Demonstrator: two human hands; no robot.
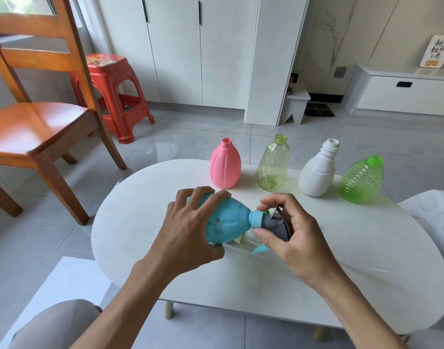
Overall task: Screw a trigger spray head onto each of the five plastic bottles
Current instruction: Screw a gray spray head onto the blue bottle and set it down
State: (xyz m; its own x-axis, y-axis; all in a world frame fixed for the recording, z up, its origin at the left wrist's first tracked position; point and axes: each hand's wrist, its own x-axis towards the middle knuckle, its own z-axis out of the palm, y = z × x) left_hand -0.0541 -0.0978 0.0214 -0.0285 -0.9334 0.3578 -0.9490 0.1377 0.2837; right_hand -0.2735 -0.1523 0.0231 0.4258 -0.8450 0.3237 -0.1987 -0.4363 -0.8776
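My left hand (188, 222) grips a blue bottle (224, 221), held on its side above the white table (145, 222) with its neck pointing right. My right hand (289, 230) is closed around a grey trigger spray head (275, 225) whose blue collar (257, 219) sits on the bottle's neck. Four open bottles stand in a row at the far edge: pink (225, 167), pale olive clear (272, 166), white (317, 170) and bright green (361, 181). Under my hands lie other spray parts (260, 249), mostly hidden.
A wooden chair (37, 122) stands to the left of the table, with a red plastic stool (115, 96) behind it. White cabinets line the back wall. My knee (55, 323) shows at the lower left.
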